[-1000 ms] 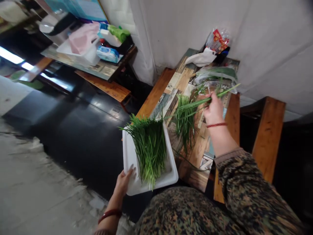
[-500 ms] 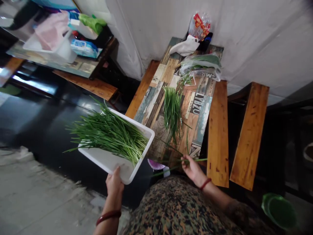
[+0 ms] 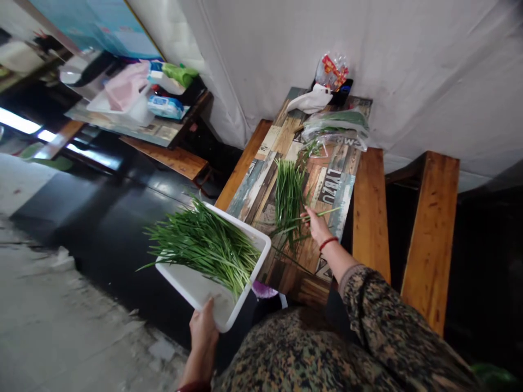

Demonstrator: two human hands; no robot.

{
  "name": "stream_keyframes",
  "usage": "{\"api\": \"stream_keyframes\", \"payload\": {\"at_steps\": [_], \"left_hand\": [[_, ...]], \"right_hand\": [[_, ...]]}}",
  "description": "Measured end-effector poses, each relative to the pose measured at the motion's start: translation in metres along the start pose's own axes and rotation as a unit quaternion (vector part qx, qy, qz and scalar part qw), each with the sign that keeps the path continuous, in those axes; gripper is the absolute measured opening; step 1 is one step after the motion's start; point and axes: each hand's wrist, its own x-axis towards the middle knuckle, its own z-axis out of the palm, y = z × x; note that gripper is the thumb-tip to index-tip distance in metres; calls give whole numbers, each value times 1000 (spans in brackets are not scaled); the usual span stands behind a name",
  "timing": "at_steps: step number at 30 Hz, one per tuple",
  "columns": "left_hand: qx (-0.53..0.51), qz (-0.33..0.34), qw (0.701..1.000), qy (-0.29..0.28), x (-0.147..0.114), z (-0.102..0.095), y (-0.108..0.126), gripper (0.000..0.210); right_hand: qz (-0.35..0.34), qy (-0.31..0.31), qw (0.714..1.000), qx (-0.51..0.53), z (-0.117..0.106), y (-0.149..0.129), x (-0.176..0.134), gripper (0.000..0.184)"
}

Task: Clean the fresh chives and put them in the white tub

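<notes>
My left hand [image 3: 204, 324] grips the near rim of a white plastic tray [image 3: 182, 277], thumb over the edge. A thick heap of garlic chives [image 3: 208, 239] lies in the tray, its leaf tips hanging past the far left side and its pale stems towards the right corner. My right hand [image 3: 315, 222] pinches a few loose chive stalks [image 3: 332, 210] above the table. Just left of that hand, a bunch of chives [image 3: 288, 190] rests on the patterned wooden table [image 3: 253, 190], stem ends pointing away from me.
Behind the bunch lies a clear plastic bag [image 3: 337, 128] with greens inside. A white cloth [image 3: 312, 99] and a red-printed wrapper [image 3: 333, 71] sit at the far end. Wooden benches [image 3: 370, 218] flank the table. Another table [image 3: 163, 133] at the left holds a white basin [image 3: 122, 106] and wipes [image 3: 165, 106].
My right hand has moved forward over the table with the chive stalks, away from my body. The tray, still held by my left hand, appears slightly further right and lower as the view shifts.
</notes>
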Motion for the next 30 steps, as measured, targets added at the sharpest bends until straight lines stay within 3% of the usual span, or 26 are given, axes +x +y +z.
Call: {"api": "stream_keyframes", "payload": {"at_steps": [4, 6, 9, 12, 14, 16, 18, 19, 20, 21, 23, 24, 26, 30], "left_hand": [[-9, 13, 1000, -10, -18, 27, -12, 26], [-39, 12, 998, -49, -31, 44, -21, 24], [-79, -1, 981, -176, -56, 67, -37, 22], [-23, -70, 949, -307, -80, 78, -51, 28], [60, -75, 924, -371, -90, 76, -57, 35], [154, -27, 895, -417, -93, 68, -58, 36], [230, 103, 880, -402, -90, 55, -54, 28], [259, 217, 866, -369, -86, 49, -51, 24], [293, 343, 841, -298, -82, 43, -47, 24], [331, 434, 799, -253, -78, 38, -44, 31], [406, 543, 693, -244, -71, 32, -37, 44], [437, 575, 643, -254, -68, 31, -33, 45], [481, 613, 579, -241, -66, 32, -28, 42], [537, 637, 518, -197, -73, 38, -23, 29]], "right_hand": [[-75, -7, 997, 23, 1, -51, 5, 23], [-86, -3, 993, 83, -7, -64, -3, 21], [-71, -24, 982, 175, -20, -68, -20, 18], [-73, -57, 978, 188, -33, -62, -38, 19], [-69, -80, 976, 191, -41, -57, -52, 19], [-68, -102, 972, 199, -50, -54, -68, 19], [-77, -115, 972, 188, -57, -53, -86, 18], [-84, -118, 974, 175, -61, -52, -96, 19], [-90, -119, 976, 161, -64, -52, -105, 19], [-92, -119, 977, 150, -67, -51, -115, 20], [-82, -125, 976, 156, -73, -51, -133, 20], [-74, -132, 974, 166, -75, -50, -141, 20], [-63, -145, 970, 185, -79, -51, -157, 19], [-55, -145, 968, 200, -86, -55, -181, 21]]}}
